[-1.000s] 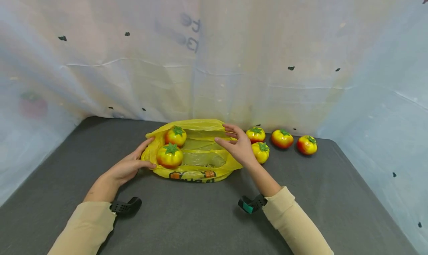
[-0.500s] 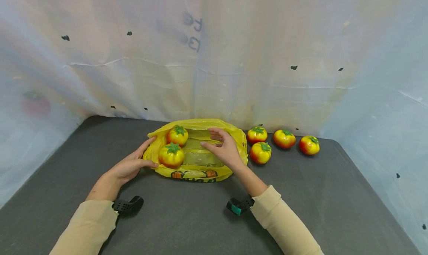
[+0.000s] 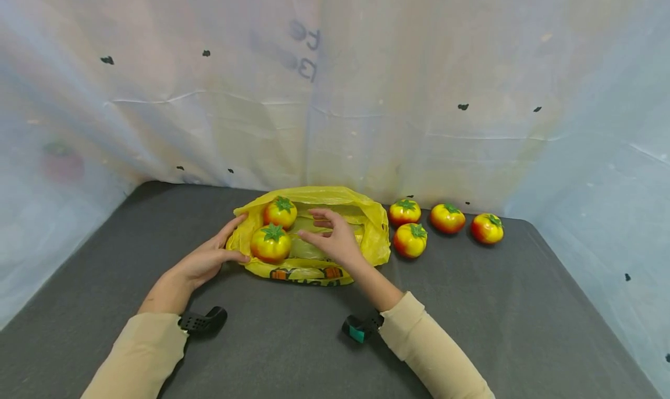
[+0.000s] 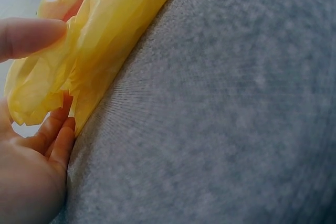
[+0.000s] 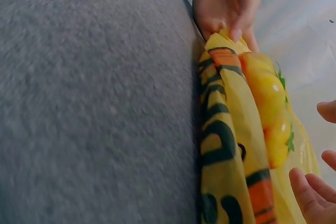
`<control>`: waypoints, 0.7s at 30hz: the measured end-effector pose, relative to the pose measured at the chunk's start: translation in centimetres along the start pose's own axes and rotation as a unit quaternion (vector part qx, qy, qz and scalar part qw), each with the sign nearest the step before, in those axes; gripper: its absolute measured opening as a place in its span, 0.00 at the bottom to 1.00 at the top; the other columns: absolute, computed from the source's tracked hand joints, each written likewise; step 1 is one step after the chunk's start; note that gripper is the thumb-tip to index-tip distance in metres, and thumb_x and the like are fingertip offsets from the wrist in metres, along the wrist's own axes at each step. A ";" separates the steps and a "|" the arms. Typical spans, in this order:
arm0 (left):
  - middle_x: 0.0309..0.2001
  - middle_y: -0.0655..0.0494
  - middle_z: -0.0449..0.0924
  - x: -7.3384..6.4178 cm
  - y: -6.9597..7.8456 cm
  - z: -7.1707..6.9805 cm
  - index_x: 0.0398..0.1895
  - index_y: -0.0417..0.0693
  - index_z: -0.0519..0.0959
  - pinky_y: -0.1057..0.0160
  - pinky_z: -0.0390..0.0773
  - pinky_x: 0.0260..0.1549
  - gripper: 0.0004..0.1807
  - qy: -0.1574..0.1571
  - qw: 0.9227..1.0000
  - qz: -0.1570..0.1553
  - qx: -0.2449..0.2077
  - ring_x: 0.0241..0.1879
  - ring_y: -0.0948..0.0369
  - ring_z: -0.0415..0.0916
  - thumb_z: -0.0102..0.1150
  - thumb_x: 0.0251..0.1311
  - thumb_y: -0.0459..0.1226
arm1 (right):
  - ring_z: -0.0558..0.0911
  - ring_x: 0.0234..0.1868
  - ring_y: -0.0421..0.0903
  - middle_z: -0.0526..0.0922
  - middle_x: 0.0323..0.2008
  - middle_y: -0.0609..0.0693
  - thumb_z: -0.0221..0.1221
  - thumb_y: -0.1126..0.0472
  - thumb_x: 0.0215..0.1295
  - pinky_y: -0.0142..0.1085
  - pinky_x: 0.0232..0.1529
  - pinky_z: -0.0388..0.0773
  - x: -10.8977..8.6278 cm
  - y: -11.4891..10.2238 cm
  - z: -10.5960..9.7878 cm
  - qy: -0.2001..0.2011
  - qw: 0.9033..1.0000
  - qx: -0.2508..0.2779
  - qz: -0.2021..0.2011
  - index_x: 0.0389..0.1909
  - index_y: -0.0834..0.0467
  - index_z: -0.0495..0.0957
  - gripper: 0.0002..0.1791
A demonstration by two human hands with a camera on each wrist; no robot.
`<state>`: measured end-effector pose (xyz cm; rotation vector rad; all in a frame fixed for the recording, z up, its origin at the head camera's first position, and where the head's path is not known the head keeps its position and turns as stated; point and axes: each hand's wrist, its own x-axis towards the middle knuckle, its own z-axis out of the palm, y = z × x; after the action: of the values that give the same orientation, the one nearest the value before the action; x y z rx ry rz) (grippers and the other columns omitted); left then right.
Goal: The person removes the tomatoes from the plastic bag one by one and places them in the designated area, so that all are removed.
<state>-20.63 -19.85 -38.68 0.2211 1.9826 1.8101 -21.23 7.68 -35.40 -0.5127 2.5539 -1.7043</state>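
A yellow plastic bag (image 3: pixel 376 239) with a printed front lies on the dark table, its mouth facing up. Inside its left part are two yellow-red tomatoes with green tops, a front tomato (image 3: pixel 270 246) and a back tomato (image 3: pixel 281 214). My left hand (image 3: pixel 201 263) holds the bag's left end, thumb at the front rim and fingers around the far side. The plastic (image 4: pixel 100 51) lies between thumb and fingers in the left wrist view. Over the bag's mouth, my right hand (image 3: pixel 337 243) has loosely bent, spread fingers with nothing in them, just right of the tomatoes.
Right of the bag sit more tomatoes: one near the back (image 3: pixel 405 212), one in front of it (image 3: pixel 410 240), and two farther right, a tomato (image 3: pixel 447 218) and another tomato (image 3: pixel 487 229). A pale curtain (image 3: pixel 335 108) stands behind the grey table (image 3: pixel 293 341).
My right hand has moved left from the bag's right edge to over its middle, closer to the two tomatoes inside. The left hand keeps its hold on the bag.
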 end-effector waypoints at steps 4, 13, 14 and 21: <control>0.75 0.49 0.15 0.0 -0.1 0.0 0.77 0.63 0.33 0.27 0.23 0.59 0.56 0.000 1.000 0.002 -0.002 0.72 0.43 0.17 0.62 0.56 0.33 | 0.73 0.61 0.59 0.74 0.60 0.61 0.64 0.57 0.61 0.49 0.56 0.74 0.2 0.0 0.8 -0.014 1.000 0.000 -0.001 0.62 0.61 0.71 0.28; 0.75 0.49 0.15 0.1 -0.2 -0.1 0.77 0.64 0.32 0.27 0.24 0.59 0.56 -0.003 1.000 0.005 0.005 0.72 0.43 0.19 0.62 0.56 0.33 | 0.73 0.60 0.58 0.73 0.61 0.61 0.64 0.57 0.61 0.50 0.57 0.74 0.0 -0.5 2.1 -0.038 0.999 0.003 0.010 0.63 0.60 0.70 0.30; 0.75 0.49 0.15 0.1 -0.3 -0.1 0.77 0.64 0.32 0.27 0.24 0.59 0.56 -0.004 1.000 0.004 0.005 0.72 0.43 0.18 0.62 0.57 0.33 | 0.74 0.60 0.58 0.73 0.61 0.60 0.64 0.57 0.61 0.50 0.57 0.74 0.0 -0.5 2.2 -0.039 0.999 0.000 0.011 0.63 0.60 0.71 0.29; 0.75 0.49 0.16 0.0 -0.2 -0.1 0.77 0.63 0.33 0.27 0.24 0.59 0.55 -0.003 1.000 0.007 -0.005 0.72 0.43 0.19 0.61 0.57 0.33 | 0.77 0.57 0.55 0.76 0.59 0.56 0.65 0.54 0.59 0.46 0.54 0.77 0.2 0.1 3.0 -0.047 0.999 -0.014 0.015 0.61 0.58 0.72 0.29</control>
<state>-20.69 -20.00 -38.87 0.2383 1.9723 1.8247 -20.80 4.94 -36.66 -0.5384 2.5103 -1.5978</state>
